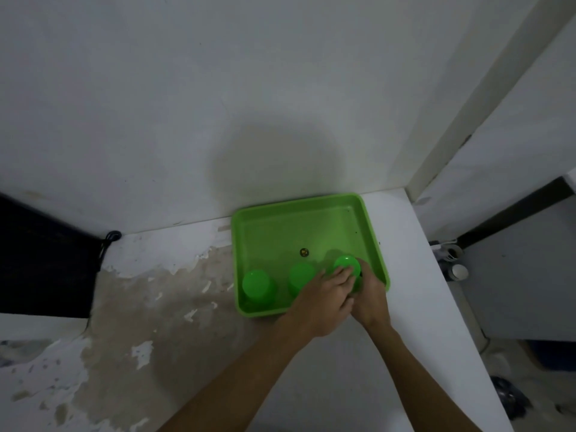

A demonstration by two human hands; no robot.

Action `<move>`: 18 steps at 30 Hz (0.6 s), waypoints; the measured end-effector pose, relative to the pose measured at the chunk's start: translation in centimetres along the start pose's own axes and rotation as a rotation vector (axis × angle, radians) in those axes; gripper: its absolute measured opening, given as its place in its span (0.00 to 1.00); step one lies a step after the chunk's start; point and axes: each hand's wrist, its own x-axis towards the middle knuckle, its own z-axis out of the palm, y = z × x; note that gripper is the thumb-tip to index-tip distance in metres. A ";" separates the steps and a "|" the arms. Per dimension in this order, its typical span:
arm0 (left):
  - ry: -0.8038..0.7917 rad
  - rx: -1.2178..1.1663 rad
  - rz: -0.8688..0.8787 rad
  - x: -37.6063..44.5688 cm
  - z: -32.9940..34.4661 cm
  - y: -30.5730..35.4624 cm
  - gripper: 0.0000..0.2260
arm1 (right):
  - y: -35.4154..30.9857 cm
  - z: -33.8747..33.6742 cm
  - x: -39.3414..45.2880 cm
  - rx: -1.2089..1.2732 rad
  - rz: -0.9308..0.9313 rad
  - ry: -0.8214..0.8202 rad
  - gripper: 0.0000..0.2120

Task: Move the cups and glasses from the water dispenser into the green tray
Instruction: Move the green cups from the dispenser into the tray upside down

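A green tray (296, 213) lies on a white counter against the wall. Three green cups stand upside down along its near side: one on the left (257, 286), one in the middle (300, 274), one on the right (346, 263). My left hand (321, 302) and my right hand (371, 299) both wrap around the right cup, fingers on its sides near its upturned base. The lower part of that cup is hidden by my hands. No water dispenser is in view.
The counter (187, 353) has worn, peeling patches on its left half. A small round sticker (304, 252) marks the tray floor. A black cable (110, 238) hangs at the back left. Beyond the counter's right edge, low down, are small white objects (458, 271).
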 end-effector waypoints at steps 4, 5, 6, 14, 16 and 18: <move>0.007 -0.022 0.015 0.1 -0.1 0.1 0.24 | 0.5 -0.1 0.1 -0.036 0.021 -0.036 0.27; 0.014 -0.035 0.016 0.1 -0.2 0.2 0.23 | 0.5 -0.2 0.0 -0.044 0.020 -0.038 0.27; 0.034 -0.051 0.017 -0.1 -0.5 0.3 0.23 | 0.4 -0.3 -0.2 -0.043 0.019 -0.034 0.27; 0.298 -0.242 -0.078 -3.6 -2.1 -0.8 0.13 | -2.0 -2.2 -2.8 -0.079 -0.017 0.171 0.30; 0.317 -0.305 -0.119 -5.6 -2.4 -1.6 0.11 | -3.5 -2.0 -3.9 -0.074 -0.056 0.191 0.26; 0.345 -0.358 -0.164 -7.8 -2.5 -2.5 0.10 | -4.9 -1.4 -4.7 -0.056 -0.106 0.185 0.22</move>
